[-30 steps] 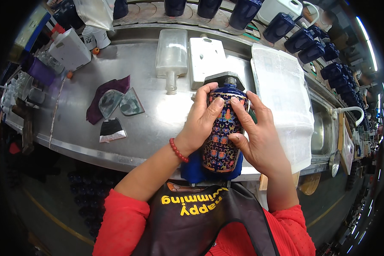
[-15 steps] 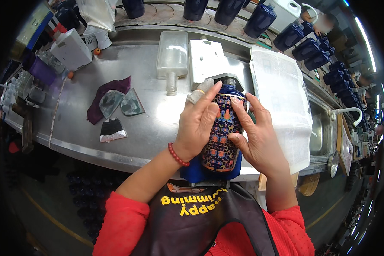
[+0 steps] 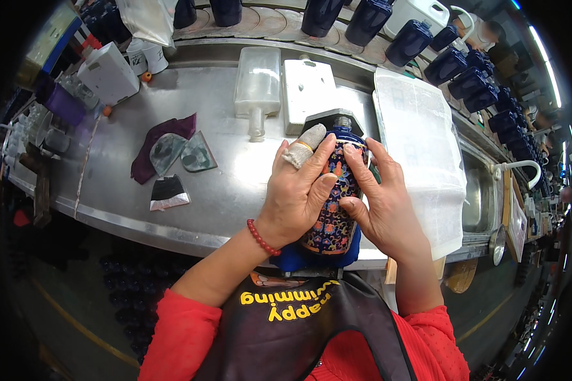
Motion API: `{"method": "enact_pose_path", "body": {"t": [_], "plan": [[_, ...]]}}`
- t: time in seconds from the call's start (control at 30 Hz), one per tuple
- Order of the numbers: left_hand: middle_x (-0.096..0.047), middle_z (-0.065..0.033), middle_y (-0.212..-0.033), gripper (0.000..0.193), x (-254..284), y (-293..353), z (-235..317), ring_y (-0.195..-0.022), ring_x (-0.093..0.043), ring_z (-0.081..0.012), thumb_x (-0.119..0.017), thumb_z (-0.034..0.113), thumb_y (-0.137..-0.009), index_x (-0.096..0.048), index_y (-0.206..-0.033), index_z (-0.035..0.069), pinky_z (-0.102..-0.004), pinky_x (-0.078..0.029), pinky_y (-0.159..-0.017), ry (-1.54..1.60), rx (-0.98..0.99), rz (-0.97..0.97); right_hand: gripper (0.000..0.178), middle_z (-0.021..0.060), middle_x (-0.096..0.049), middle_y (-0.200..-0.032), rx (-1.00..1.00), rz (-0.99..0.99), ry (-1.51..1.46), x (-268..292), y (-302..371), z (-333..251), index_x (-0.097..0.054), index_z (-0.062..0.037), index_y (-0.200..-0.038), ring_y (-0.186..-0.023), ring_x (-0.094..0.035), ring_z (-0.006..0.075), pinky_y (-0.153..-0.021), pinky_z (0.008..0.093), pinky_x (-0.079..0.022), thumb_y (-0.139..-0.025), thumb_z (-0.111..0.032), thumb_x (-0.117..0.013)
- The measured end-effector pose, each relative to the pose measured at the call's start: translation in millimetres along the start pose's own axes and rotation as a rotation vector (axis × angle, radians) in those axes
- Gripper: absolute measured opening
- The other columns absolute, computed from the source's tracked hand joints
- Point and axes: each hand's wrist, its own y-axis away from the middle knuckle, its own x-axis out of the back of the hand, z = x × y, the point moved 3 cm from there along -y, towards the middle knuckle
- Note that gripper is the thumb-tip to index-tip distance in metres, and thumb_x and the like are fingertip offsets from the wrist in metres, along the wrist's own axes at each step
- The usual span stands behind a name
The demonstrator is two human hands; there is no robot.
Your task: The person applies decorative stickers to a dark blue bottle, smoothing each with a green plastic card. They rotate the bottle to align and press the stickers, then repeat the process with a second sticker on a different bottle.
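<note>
A dark blue glass bottle [image 3: 334,219] with a colourful floral pattern lies tilted on a blue cloth [image 3: 346,257] at the table's front edge, its clear threaded neck pointing away from me. Along its left side rests my left hand [image 3: 292,197], index finger and thumb pressed on the patterned face. Another finger of that hand wears a grey cloth finger cover [image 3: 305,145]. My right hand [image 3: 384,197] grips the bottle from the right, its thumb and index finger on the front and other fingers around the side. A dark angular support [image 3: 356,120] shows behind the neck.
On the metal table [image 3: 229,190] are a clear bottle [image 3: 258,82], a white block [image 3: 308,89], a purple cloth [image 3: 147,152] and several flat scraper-like pieces [image 3: 198,154]. White paper sheets [image 3: 419,146] lie right, beside a sink [image 3: 480,197]. Blue bottles [image 3: 410,43] line a conveyor behind.
My left hand has shifted slightly, its covered finger now closer to the bottle's shoulder. Blue bottles on the conveyor have moved to the right. My right hand stays in place.
</note>
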Motion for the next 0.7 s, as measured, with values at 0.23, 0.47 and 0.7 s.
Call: {"method": "enact_pose_path", "body": {"t": [0.23, 0.47, 0.7], "plan": [[-0.054, -0.0278, -0.144, 0.059, 1, 5, 0, -0.132, -0.053, -0.0428, -0.055, 0.036, -0.105, -0.049, -0.148, -0.003, -0.051, -0.029, -0.117, -0.022, -0.094, 0.043, 0.065, 0.0253, -0.038, -0.154, 0.006, 0.004, 0.013, -1, 0, 1, -0.049, -0.0135, -0.152, -0.126, -0.049, 0.0429, -0.108, 0.049, -0.043, -0.097, -0.046, -0.064], [-0.047, -0.027, -0.152, 0.063, 14, 40, -6, -0.142, -0.044, -0.0417, -0.051, 0.042, -0.107, -0.044, -0.153, -0.001, -0.0439, -0.033, -0.118, 0.098, 0.079, -0.024, 0.064, 0.0272, -0.037, -0.156, -0.012, 0.075, -0.175, 0, 21, 3, -0.05, -0.0149, -0.152, -0.122, -0.053, 0.0409, -0.105, 0.0468, -0.046, -0.096, -0.037, -0.069], [-0.044, -0.0229, -0.155, 0.073, 8, 80, -1, -0.143, -0.042, -0.038, -0.049, 0.05, -0.105, -0.032, -0.159, 0.003, -0.0534, -0.018, -0.121, 0.075, 0.158, -0.141, 0.065, 0.029, -0.033, -0.158, -0.037, 0.017, -0.225, -11, 50, -9, -0.049, -0.0151, -0.153, -0.117, -0.055, 0.0373, -0.104, 0.0463, -0.046, -0.094, -0.032, -0.071]]}}
